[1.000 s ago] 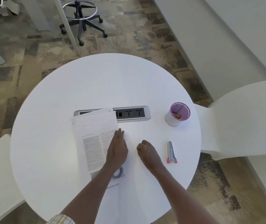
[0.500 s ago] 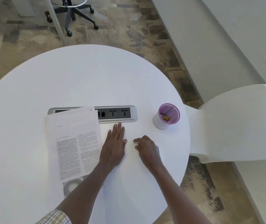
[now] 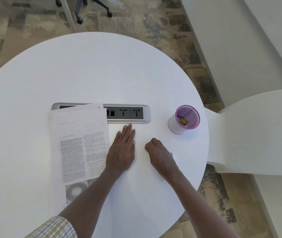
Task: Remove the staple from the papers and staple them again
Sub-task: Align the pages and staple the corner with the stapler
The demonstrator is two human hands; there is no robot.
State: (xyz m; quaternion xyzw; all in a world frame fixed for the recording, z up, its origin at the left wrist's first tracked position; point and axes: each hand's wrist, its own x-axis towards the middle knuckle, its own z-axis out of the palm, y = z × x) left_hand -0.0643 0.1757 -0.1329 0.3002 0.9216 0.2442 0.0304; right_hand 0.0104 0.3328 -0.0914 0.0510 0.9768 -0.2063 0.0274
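The printed papers (image 3: 78,143) lie on the round white table (image 3: 85,69), with their top edge over the power strip. My left hand (image 3: 122,152) rests flat, palm down, on the bare table just right of the papers and holds nothing. My right hand (image 3: 159,153) is curled knuckles-up beside it, closed over the stapler (image 3: 171,154). Only a small grey tip of the stapler shows at the hand's right edge. A small dark mark sits at the papers' top right corner (image 3: 99,107).
A recessed power socket strip (image 3: 133,113) runs across the table's middle. A white cup with a purple mesh rim (image 3: 184,120), holding small gold clips, stands at the right. White chairs (image 3: 256,131) stand to the right, and an office chair base (image 3: 92,7) is on the floor beyond.
My left hand has slid off the papers onto the bare table. My right hand has moved right and closed over the stapler, which lay in plain view a second ago.
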